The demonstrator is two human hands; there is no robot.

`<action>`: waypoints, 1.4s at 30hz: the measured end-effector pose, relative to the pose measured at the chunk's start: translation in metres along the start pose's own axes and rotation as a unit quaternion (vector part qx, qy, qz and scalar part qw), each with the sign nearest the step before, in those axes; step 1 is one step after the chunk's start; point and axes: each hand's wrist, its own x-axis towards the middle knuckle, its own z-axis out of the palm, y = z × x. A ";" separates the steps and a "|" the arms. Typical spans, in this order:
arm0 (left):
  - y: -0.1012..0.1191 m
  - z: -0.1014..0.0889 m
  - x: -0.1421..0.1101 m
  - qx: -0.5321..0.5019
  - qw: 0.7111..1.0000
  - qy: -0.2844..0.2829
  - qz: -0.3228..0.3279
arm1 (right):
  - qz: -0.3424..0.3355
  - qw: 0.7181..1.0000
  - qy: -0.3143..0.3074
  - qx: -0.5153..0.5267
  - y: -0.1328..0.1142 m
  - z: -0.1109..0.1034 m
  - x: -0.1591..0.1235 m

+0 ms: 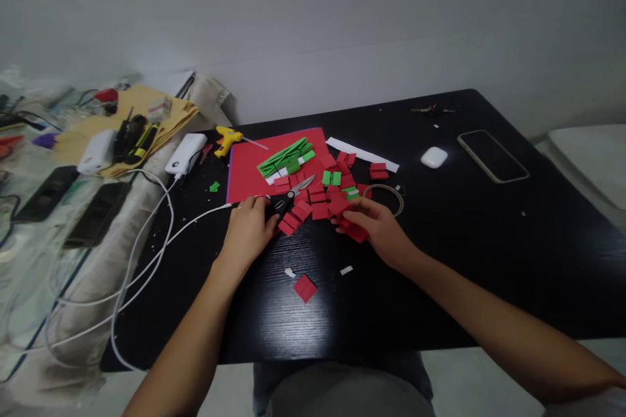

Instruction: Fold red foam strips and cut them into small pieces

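My left hand (250, 225) is closed at the black handles of a pair of scissors (292, 194), whose blades point away to the right over red paper pieces. My right hand (372, 225) pinches a red folded paper piece (353, 230) at the right side of the pile. Around both hands lie several small folded red paper pieces (320, 210) and a few green ones (331, 178). A single red piece (306, 288) lies nearer to me. Behind the pile, folded green paper strips (286, 159) rest on a red paper sheet (239, 176).
A roll of tape (398, 199) lies right of the pile, below a white paper strip (362, 154). Farther right are an earphone case (433, 157), a phone (491, 156) and keys (433, 109). At left are a yellow glue gun (227, 138), a power bank (186, 152) and white cables (169, 218).
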 end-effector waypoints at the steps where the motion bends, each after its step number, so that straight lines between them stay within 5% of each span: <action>1: -0.001 0.000 0.000 -0.004 1.000 -0.005 0.001 | -0.001 1.000 0.000 -0.001 0.000 0.000 0.000; 15: -0.004 -0.006 -0.005 -0.151 0.988 0.002 -0.041 | -0.045 0.998 0.024 0.042 -0.006 -0.008 0.008; 19: -0.007 0.002 -0.003 -0.289 0.956 0.025 -0.037 | -0.053 0.997 0.021 0.046 -0.007 -0.006 0.007; 27: 0.000 -0.001 0.000 -0.492 0.869 -0.031 -0.030 | -0.056 0.997 0.014 0.046 -0.006 -0.008 0.006; 34: 0.010 -0.012 -0.008 -0.478 0.878 -0.015 0.000 | -0.073 0.997 0.026 0.010 -0.005 -0.012 0.008; 42: 0.028 -0.017 -0.025 -0.353 0.929 -0.091 0.057 | -0.105 0.994 0.041 -0.006 -0.015 -0.015 0.008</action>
